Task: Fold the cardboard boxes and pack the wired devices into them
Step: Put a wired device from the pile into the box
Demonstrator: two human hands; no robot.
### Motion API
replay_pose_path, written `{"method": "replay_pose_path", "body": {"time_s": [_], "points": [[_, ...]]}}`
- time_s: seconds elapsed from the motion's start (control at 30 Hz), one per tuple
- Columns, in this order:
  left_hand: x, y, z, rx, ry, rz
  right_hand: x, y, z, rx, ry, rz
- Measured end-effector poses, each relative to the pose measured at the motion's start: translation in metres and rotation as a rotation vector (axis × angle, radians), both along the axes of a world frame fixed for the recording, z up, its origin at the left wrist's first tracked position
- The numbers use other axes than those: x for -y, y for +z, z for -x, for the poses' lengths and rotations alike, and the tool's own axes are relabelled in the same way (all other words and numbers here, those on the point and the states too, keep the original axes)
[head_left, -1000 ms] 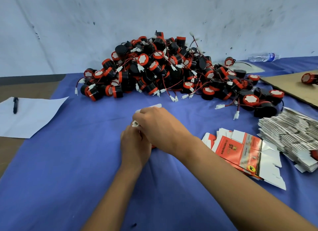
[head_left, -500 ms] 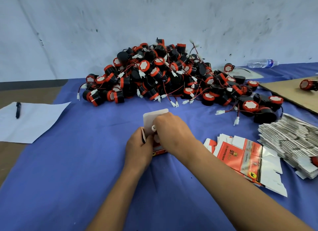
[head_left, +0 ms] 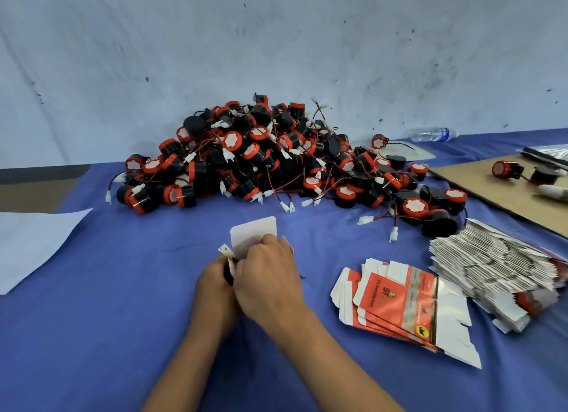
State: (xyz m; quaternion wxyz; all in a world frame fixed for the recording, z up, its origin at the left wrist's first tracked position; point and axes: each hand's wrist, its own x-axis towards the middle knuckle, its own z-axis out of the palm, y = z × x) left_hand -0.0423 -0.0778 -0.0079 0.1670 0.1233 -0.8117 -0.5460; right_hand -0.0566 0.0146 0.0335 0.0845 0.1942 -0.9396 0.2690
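Blue cloth (head_left: 92, 335) under scuffed wall; both hands' grip, left (head_left: 212, 285) & right (head_left: 267, 279), clenched on box (head_left: 253, 232).

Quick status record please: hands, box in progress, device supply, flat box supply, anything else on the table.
left hand: grips the box from the left
right hand: on the box, fingers curled over its top
box in progress: white top flap upright, not closed
device in box: white connector sticks out at left
wired devices pile: against the wall
flat boxes: fanned stack at right
other: water bottle, cardboard sheet, white paper
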Motion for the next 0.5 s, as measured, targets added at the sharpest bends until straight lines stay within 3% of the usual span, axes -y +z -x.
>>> {"method": "replay_pose_path", "body": {"time_s": [0.17, 0.33, 0.5], "points": [[0.002, -0.003, 0.003, 0.014, 0.000, -0.022, 0.002, -0.005, -0.005, 0.013, 0.037, -0.122], [0.001, -0.008, 0.008, 0.023, 0.051, 0.048, -0.002, -0.008, -0.007, -0.031, 0.129, -0.002], [-0.003, -0.005, 0.004, -0.029, -0.003, 0.045, -0.016, 0.003, 0.009, -0.111, 0.226, -0.068]]}}
